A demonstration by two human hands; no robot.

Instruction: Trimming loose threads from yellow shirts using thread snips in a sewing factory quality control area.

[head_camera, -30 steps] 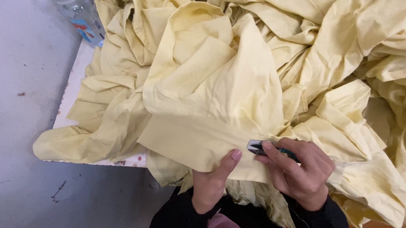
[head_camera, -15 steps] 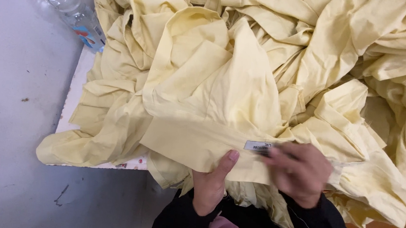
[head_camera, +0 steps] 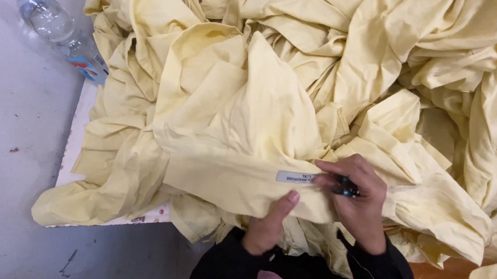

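A big heap of pale yellow garments (head_camera: 297, 91) covers the table. The nearest garment's folded edge (head_camera: 229, 175) lies in front of me, with a small grey label (head_camera: 293, 177) sewn on it. My left hand (head_camera: 267, 227) grips that edge from below, thumb up on the cloth just under the label. My right hand (head_camera: 355, 203) sits at the label's right end, fingers closed around a small dark tool with teal bits (head_camera: 344, 187) that touches the label.
A clear plastic water bottle (head_camera: 54, 27) with a blue cap lies at the far left on the grey floor (head_camera: 12, 142). The white table edge (head_camera: 76, 140) shows under the cloth at left. My dark sleeves are at the bottom.
My right hand has shifted slightly right, uncovering the whole label. My left thumb stays on the cloth edge. The view has shifted a little.
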